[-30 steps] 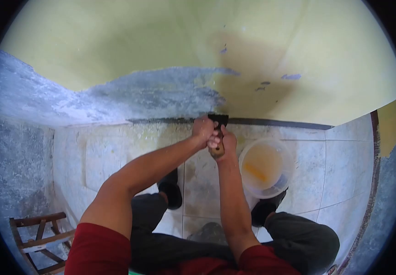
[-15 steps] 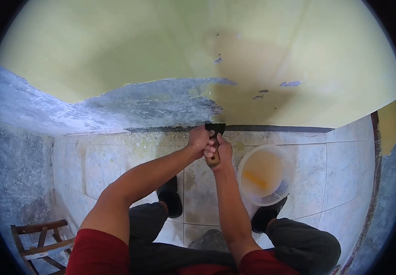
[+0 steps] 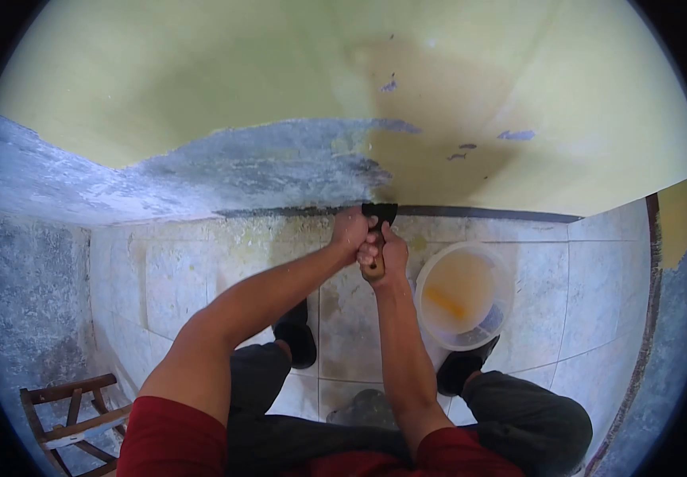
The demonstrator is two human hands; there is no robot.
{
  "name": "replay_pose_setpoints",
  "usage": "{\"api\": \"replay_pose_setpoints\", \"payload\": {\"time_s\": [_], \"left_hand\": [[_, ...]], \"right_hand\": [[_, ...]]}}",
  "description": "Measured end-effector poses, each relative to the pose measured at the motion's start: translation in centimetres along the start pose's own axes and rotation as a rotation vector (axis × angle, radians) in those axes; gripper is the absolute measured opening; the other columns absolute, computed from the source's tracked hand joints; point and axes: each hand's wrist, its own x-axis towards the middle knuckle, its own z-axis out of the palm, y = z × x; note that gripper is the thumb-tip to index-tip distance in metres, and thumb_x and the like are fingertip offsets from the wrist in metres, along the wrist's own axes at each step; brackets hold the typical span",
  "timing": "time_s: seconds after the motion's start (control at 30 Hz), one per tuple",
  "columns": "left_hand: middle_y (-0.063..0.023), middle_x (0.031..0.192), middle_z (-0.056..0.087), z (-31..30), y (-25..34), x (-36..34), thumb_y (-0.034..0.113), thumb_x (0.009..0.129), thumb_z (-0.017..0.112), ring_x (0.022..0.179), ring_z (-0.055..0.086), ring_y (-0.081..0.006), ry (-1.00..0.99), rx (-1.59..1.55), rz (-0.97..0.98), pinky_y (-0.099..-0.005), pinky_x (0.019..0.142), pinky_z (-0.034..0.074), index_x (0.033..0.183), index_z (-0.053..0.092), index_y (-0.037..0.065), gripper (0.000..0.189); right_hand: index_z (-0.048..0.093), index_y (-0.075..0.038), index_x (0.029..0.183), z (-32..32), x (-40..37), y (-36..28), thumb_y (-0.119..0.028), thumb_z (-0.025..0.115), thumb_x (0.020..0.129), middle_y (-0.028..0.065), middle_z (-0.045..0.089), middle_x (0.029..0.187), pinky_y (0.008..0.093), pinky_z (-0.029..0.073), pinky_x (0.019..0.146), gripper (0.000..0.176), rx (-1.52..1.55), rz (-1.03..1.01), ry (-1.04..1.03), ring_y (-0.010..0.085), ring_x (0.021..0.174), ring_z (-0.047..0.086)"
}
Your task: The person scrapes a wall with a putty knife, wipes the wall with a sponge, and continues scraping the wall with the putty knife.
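The left hand (image 3: 353, 230) and the right hand (image 3: 394, 251) are both clasped tightly around one scraper (image 3: 373, 269), fingers curled over its brown, rounded handle, which looks wooden. Its flat, dark, broad blade points at the wall's lower edge, over the dark strip (image 3: 486, 212) running along that edge; black against near-black, the blade's tip is hard to make out, and whether it presses on the strip I cannot tell. The hands hide most of the handle's middle.

Above, the wall (image 3: 240, 71) wears smooth yellow paint, chipped in small flakes, with a ragged, mottled grey patch (image 3: 264, 163) widening toward its left edge. Near the right forearm, on pale, stained floor tiles (image 3: 538, 278), stands a round, translucent bucket (image 3: 505, 296) of cloudy, orange-tinted liquid; a yellow shape (image 3: 443, 302) in it is blurred. The bucket partly covers a dark shoe (image 3: 456, 374). A slatted wooden frame (image 3: 73, 433) stands by the floor's left edge, cut off below. A greyish object (image 3: 369, 410) between the legs is unclear.
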Motion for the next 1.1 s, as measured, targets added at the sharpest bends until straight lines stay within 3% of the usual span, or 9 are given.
{"api": "replay_pose_setpoints", "payload": {"time_s": [0.13,0.23,0.53,1.0,1.1], "left_hand": [[-0.0044,0.055,0.043,0.3,0.2,0.7,0.012,0.087,0.050,0.033,0.042,-0.0171,-0.059,0.098,0.087,-0.0326,0.024,0.032,0.098,0.048,0.009,0.012],[-0.0038,0.055,0.042,1.2,0.4,-0.5,0.012,0.087,0.049,0.032,0.043,-0.0171,-0.005,-0.031,0.031,-0.0326,0.024,0.033,0.098,0.047,0.010,0.011],[-0.0037,0.054,0.043,1.3,0.1,0.2,0.012,0.087,0.050,0.032,0.043,-0.0172,0.013,0.030,0.027,-0.0332,0.024,0.032,0.103,0.045,0.011,0.017],[-0.0056,0.055,0.043,0.2,-1.3,0.3,0.009,0.085,0.050,0.032,0.042,-0.0177,0.070,-0.041,0.041,-0.0332,0.023,0.033,0.095,0.046,0.008,0.011],[-0.0056,0.055,0.043,0.3,-0.2,0.8,0.010,0.085,0.050,0.032,0.042,-0.0177,0.078,-0.058,0.053,-0.0333,0.024,0.032,0.097,0.045,0.009,0.013]], "right_hand": [[0.049,-0.011,0.090,-0.1,-0.4,-0.7,-0.032,0.032,0.098,0.0010,0.045,0.063,0.0256,0.033,0.037,0.029,0.120,0.031,-0.068,0.0104,0.044,0.040],[0.049,-0.011,0.090,0.0,-0.5,-1.4,-0.031,0.031,0.098,0.0010,0.045,0.063,0.0256,0.034,0.037,0.028,0.083,0.041,-0.055,0.0103,0.043,0.039],[0.049,-0.012,0.090,-0.9,0.2,-1.4,-0.032,0.030,0.098,0.0004,0.045,0.063,0.0254,0.033,0.037,0.029,0.130,0.051,-0.095,0.0104,0.043,0.039],[0.050,-0.012,0.089,-0.8,0.6,-0.5,-0.032,0.032,0.098,0.0012,0.045,0.063,0.0256,0.034,0.038,0.028,0.062,0.100,-0.023,0.0109,0.044,0.040],[0.051,-0.011,0.093,-0.1,0.2,-0.9,-0.031,0.033,0.097,0.0012,0.047,0.065,0.0248,0.035,0.037,0.027,0.120,0.078,-0.110,0.0095,0.043,0.040]]}}
